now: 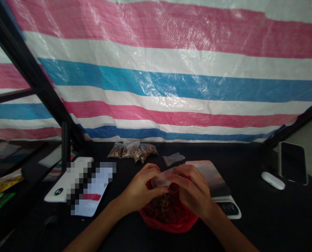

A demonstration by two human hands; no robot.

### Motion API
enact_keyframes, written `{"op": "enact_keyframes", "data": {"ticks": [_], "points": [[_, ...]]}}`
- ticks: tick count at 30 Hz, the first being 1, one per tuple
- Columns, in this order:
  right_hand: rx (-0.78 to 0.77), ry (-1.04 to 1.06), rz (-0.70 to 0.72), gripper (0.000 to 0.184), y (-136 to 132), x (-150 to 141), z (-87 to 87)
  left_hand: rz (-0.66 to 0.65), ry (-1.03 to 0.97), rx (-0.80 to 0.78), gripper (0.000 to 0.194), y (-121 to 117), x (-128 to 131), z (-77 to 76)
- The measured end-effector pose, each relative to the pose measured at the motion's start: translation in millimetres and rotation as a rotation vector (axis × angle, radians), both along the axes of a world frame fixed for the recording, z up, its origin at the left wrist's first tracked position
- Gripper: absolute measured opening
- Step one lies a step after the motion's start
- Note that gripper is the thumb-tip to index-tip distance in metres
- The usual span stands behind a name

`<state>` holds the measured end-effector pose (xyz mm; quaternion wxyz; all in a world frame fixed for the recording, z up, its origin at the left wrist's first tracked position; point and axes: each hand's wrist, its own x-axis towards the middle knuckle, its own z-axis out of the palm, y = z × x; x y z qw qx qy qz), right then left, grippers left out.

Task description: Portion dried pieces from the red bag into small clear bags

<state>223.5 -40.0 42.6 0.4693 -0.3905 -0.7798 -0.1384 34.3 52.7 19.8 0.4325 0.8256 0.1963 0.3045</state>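
Note:
Both hands are held above a red basin (169, 227) with brown, dried-looking bits (161, 206) in it. Between them is a small clear plastic bag (162, 179). My left hand (142, 185) grips the bag's left side with thumb and fingers. On the other side, my right hand (191, 187) has its fingers closed at the bag's edge. Whether anything is inside the bag I cannot tell. Behind the hands sit several filled zip bags (133, 151) of brown bits. Flat empty zip bags (174, 159) lie to their right.
A kitchen scale (211, 178) with a metal plate stands right of the basin. Farther right are a white mouse-like case (273, 180) and a propped phone (292, 162). Left lie a white device (57, 191) and a partly blurred phone (91, 206). Striped sheeting (171, 84) hangs behind the black table.

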Motion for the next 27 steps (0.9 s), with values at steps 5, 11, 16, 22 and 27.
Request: {"op": "enact_keyframes", "data": {"ticks": [5, 11, 16, 22, 27], "points": [[0.055, 0.100, -0.163, 0.045, 4.2, 1.3, 1.1, 0.116, -0.065, 0.013, 0.028, 4.8, -2.0, -0.5], [-0.032, 0.330, -0.425, 0.024, 15.9, 6.4, 9.4, 0.664, 0.086, 0.270, 0.034, 32.3, -9.5, -12.8], [-0.190, 0.396, -0.505, 0.022, 23.5, 17.7, 0.0, 0.729, 0.396, 0.482, 0.044, 44.0, -17.6, -30.4], [-0.338, 0.346, -0.508, 0.022, 28.1, 23.4, -10.3, 0.714, 0.390, 0.488, 0.021, 49.1, -22.8, -38.9], [-0.380, 0.230, -0.436, 0.021, 27.4, 18.6, -10.1, 0.667, 0.332, 0.444, 0.008, 50.3, -21.5, -35.4]]}}
